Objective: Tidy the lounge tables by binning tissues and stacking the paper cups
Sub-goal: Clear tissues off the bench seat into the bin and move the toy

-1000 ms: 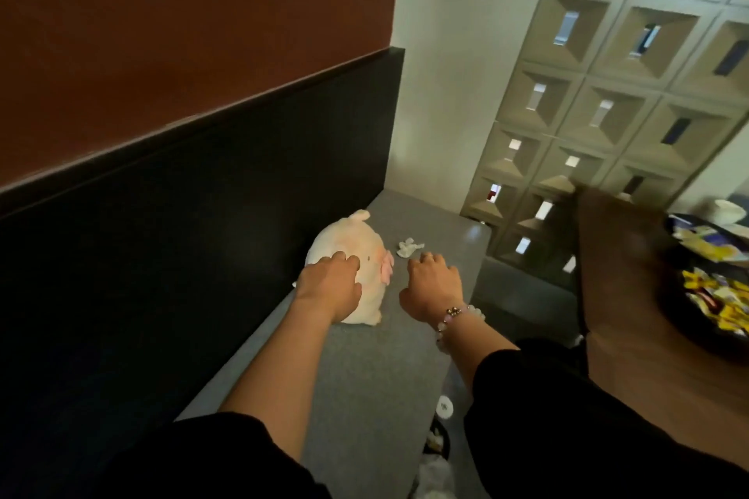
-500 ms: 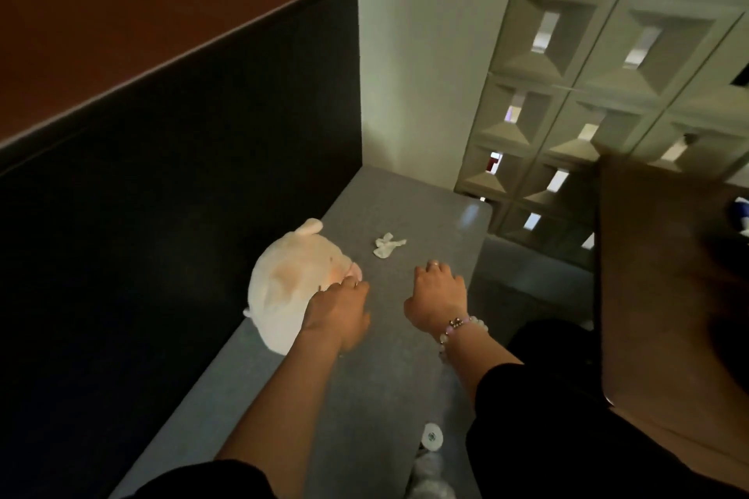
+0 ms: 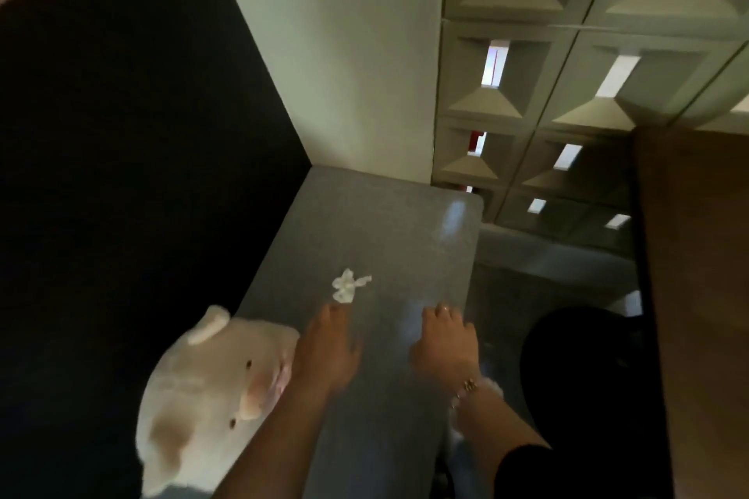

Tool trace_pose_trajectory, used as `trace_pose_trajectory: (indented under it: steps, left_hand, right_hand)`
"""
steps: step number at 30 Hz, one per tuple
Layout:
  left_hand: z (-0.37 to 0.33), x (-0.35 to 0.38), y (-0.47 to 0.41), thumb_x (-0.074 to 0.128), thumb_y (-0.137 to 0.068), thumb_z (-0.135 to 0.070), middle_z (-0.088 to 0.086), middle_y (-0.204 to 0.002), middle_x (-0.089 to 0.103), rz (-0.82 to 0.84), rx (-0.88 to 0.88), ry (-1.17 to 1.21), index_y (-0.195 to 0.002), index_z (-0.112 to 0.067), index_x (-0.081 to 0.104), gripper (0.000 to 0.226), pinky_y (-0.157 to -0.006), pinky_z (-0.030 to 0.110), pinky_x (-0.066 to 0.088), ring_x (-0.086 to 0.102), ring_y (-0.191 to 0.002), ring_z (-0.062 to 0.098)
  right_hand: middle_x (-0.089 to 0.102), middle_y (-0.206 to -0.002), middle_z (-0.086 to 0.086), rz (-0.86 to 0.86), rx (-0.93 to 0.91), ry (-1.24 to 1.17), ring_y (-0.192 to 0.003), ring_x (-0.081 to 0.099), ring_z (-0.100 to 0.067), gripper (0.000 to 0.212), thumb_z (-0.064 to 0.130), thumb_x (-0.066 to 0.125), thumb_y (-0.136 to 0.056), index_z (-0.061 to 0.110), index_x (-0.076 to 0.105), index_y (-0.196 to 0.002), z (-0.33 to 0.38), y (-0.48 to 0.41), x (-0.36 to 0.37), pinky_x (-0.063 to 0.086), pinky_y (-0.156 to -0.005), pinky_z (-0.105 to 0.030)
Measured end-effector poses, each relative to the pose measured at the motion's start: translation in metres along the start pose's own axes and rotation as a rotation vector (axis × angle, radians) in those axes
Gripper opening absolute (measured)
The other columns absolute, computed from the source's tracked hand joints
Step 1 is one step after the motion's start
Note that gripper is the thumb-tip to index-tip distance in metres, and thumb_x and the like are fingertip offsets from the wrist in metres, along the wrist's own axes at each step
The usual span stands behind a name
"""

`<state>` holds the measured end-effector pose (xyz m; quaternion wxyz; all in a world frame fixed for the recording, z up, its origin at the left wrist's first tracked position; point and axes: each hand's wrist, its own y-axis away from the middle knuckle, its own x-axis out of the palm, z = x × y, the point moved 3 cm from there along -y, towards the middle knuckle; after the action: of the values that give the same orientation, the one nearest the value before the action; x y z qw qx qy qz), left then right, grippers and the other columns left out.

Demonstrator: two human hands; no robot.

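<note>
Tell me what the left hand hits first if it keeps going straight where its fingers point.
Most likely the crumpled tissue on the grey bench seat: the left hand points at it, fingers just short of it. Contact is unclear.

Left hand (image 3: 324,352) now off plush toy (image 3: 210,397), fingers extended, tips just short of crumpled tissue (image 3: 347,288).

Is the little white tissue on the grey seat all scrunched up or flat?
Scrunched up. The tissue is a small crumpled wad with twisted ends, lying on the grey seat.

plush toy (image 3: 210,389) beside open bench (image 3: 389,239)
</note>
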<state>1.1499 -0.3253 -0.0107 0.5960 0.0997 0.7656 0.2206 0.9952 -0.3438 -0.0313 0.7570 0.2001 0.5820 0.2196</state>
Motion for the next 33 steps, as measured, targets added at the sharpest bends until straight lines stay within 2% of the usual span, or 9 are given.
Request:
trace_pose_trajectory:
  steps: [4, 7, 13, 15, 17, 22, 24, 31, 33]
  left_hand:
    - [0.011, 0.027, -0.076, 0.059, -0.088, -0.025, 0.009, -0.131, 0.045, 0.006, -0.066, 0.041, -0.134, -0.015, 0.044, 0.050, -0.101, 0.029, 0.039, 0.049, -0.121, 0.024]
    - [0.016, 0.054, -0.136, 0.059, -0.086, -0.029, 0.015, -0.125, 0.051, -0.042, -0.196, 0.138, -0.126, -0.012, 0.053, 0.044, -0.098, 0.038, 0.045, 0.053, -0.113, 0.031]
    - [0.018, 0.111, -0.231, 0.061, -0.088, -0.032, 0.026, -0.138, 0.038, -0.019, -0.414, 0.185, -0.137, -0.005, 0.040, 0.060, -0.106, 0.045, 0.038, 0.039, -0.127, 0.041]
    - [0.024, 0.129, -0.249, 0.057, -0.091, -0.032, 0.027, -0.144, 0.032, 0.004, -0.453, 0.196, -0.144, -0.006, 0.030, 0.064, -0.108, 0.044, 0.032, 0.033, -0.132, 0.043]
    - [0.028, 0.147, -0.257, 0.051, -0.095, -0.030, 0.027, -0.147, 0.029, 0.026, -0.484, 0.211, -0.145, -0.004, 0.026, 0.062, -0.109, 0.045, 0.029, 0.029, -0.134, 0.044]
    - [0.023, 0.182, -0.234, 0.036, -0.100, -0.017, 0.028, -0.139, 0.036, -0.148, -0.561, 0.174, -0.134, 0.001, 0.038, 0.039, -0.103, 0.052, 0.030, 0.034, -0.127, 0.047]
    - [0.014, 0.185, -0.220, 0.033, -0.101, -0.012, 0.032, -0.135, 0.037, -0.173, -0.519, 0.134, -0.131, 0.007, 0.040, 0.036, -0.102, 0.052, 0.029, 0.035, -0.125, 0.046]
    - [0.009, 0.178, -0.185, 0.040, -0.093, -0.001, 0.022, -0.127, 0.048, 0.025, -0.304, 0.094, -0.122, 0.003, 0.048, 0.029, -0.097, 0.034, 0.036, 0.047, -0.116, 0.033]
    - [0.007, 0.162, -0.173, 0.046, -0.091, -0.003, 0.022, -0.124, 0.050, 0.039, -0.287, 0.125, -0.117, 0.004, 0.050, 0.027, -0.096, 0.034, 0.036, 0.048, -0.115, 0.033]
  right_hand:
    - [0.033, -0.147, -0.007, 0.026, 0.051, -0.011, -0.136, 0.033, -0.023, 0.059, 0.033, 0.054, -0.091, 0.015, 0.031, -0.143, -0.028, -0.056, 0.013, 0.029, -0.110, -0.036]
    - [0.031, -0.148, -0.007, 0.022, 0.076, 0.015, -0.136, 0.032, -0.022, 0.054, 0.027, 0.050, -0.093, 0.013, 0.030, -0.142, -0.055, -0.087, 0.030, 0.030, -0.109, -0.035]
    - [0.040, -0.138, -0.004, -0.032, 0.120, 0.045, -0.128, 0.039, -0.020, 0.042, 0.028, 0.045, -0.093, 0.018, 0.039, -0.134, -0.107, -0.125, 0.074, 0.035, -0.102, -0.033]
    - [0.056, -0.120, -0.006, -0.085, 0.148, 0.031, -0.111, 0.055, -0.024, 0.039, 0.028, 0.062, -0.082, 0.014, 0.056, -0.117, -0.118, -0.133, 0.088, 0.046, -0.087, -0.037]
    - [0.068, -0.092, -0.012, -0.139, 0.151, 0.005, -0.080, 0.067, -0.029, 0.042, 0.020, 0.083, -0.052, 0.008, 0.069, -0.090, -0.129, -0.140, 0.103, 0.053, -0.065, -0.036]
    - [0.068, -0.072, -0.011, -0.166, 0.147, 0.029, -0.060, 0.066, -0.028, 0.048, 0.011, 0.087, -0.026, 0.009, 0.068, -0.070, -0.139, -0.140, 0.126, 0.052, -0.050, -0.033]
    - [0.067, -0.070, -0.011, -0.166, 0.124, 0.043, -0.058, 0.066, -0.028, 0.048, 0.010, 0.086, -0.024, 0.009, 0.068, -0.068, -0.134, -0.139, 0.127, 0.051, -0.048, -0.032]
    - [0.066, -0.072, -0.010, -0.143, 0.090, 0.084, -0.064, 0.065, -0.026, 0.050, 0.015, 0.086, -0.026, 0.007, 0.069, -0.072, -0.101, -0.127, 0.095, 0.050, -0.048, -0.035]
    - [0.066, -0.098, -0.014, -0.105, 0.091, 0.105, -0.087, 0.065, -0.029, 0.051, 0.019, 0.083, -0.049, 0.006, 0.068, -0.096, -0.087, -0.116, 0.073, 0.053, -0.067, -0.041]
